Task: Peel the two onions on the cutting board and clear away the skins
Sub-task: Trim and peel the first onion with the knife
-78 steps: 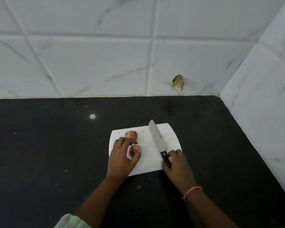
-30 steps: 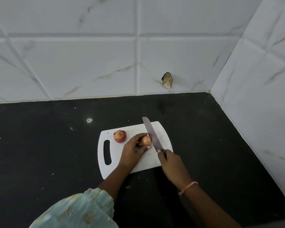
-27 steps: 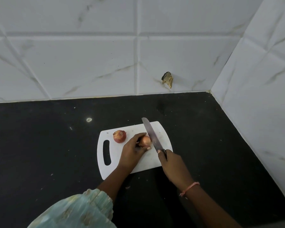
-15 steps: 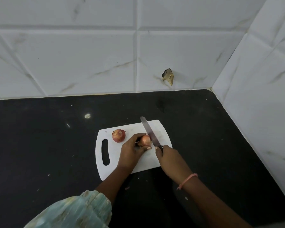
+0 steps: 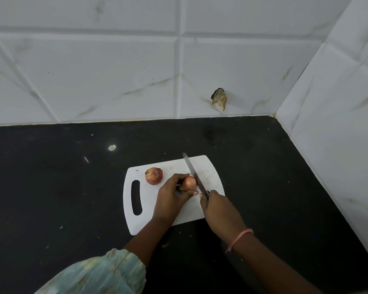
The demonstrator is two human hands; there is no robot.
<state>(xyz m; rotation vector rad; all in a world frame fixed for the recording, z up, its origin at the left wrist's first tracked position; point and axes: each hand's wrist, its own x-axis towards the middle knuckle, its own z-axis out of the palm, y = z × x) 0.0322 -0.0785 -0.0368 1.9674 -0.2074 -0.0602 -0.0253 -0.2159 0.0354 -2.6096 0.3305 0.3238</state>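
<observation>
A white cutting board (image 5: 149, 200) with a handle slot lies on the black counter. One small reddish onion (image 5: 153, 176) sits free near the board's far left. My left hand (image 5: 172, 198) pins a second onion (image 5: 189, 183) against the board's middle. My right hand (image 5: 219, 211) grips the dark handle of a knife (image 5: 192, 174). The blade rests against the right end of the held onion, its tip pointing away from me. Both onions still wear their skins.
The black counter (image 5: 51, 187) is speckled with small crumbs and a white spot (image 5: 112, 147). White tiled walls meet in a corner at the back right. A chipped hole (image 5: 219, 98) marks the back wall.
My left hand picked one onion and moved it to the board's middle. My right hand lifted the knife and set its blade against that onion's right end. The view shifted slightly.
</observation>
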